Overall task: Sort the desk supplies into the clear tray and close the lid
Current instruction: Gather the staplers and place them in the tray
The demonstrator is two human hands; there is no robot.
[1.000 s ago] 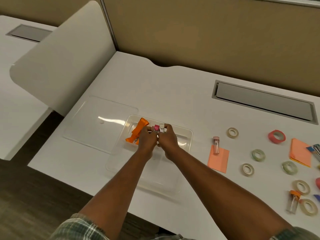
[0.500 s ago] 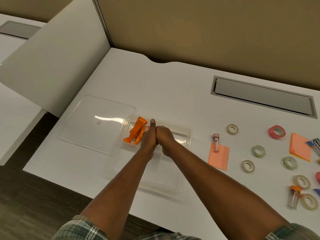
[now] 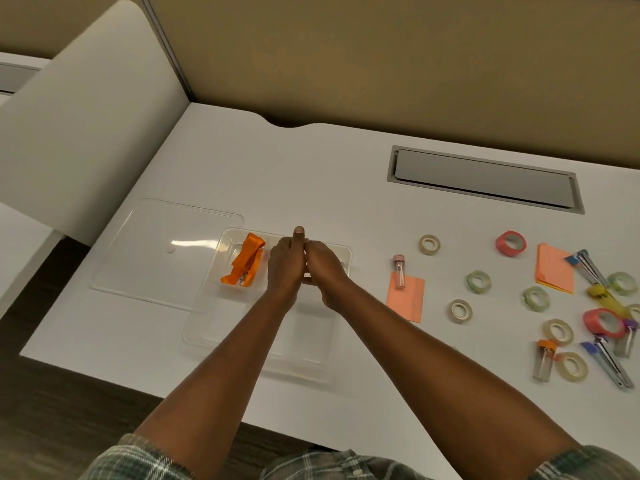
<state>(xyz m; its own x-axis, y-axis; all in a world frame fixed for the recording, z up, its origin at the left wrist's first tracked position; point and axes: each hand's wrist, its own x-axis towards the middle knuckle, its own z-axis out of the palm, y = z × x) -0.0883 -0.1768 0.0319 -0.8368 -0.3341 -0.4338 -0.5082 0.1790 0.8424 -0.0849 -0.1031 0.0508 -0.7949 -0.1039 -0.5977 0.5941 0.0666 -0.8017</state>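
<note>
The clear tray (image 3: 207, 327) sits near the desk's front edge, with an orange strap (image 3: 244, 263) in its far-left compartment and its lid (image 3: 162, 251) lying flat to the left. The left hand (image 3: 285, 266) and right hand (image 3: 325, 270) touch above the tray's far side with fingers curled, and I cannot tell whether they hold anything. Tape rolls (image 3: 478, 281) lie well to the right.

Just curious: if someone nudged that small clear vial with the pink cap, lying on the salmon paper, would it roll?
Probably: the small clear pink-capped vial lies on its side and looks round, so a sideways nudge may roll it. It overlaps the salmon paper square, which might slide too.
</note>
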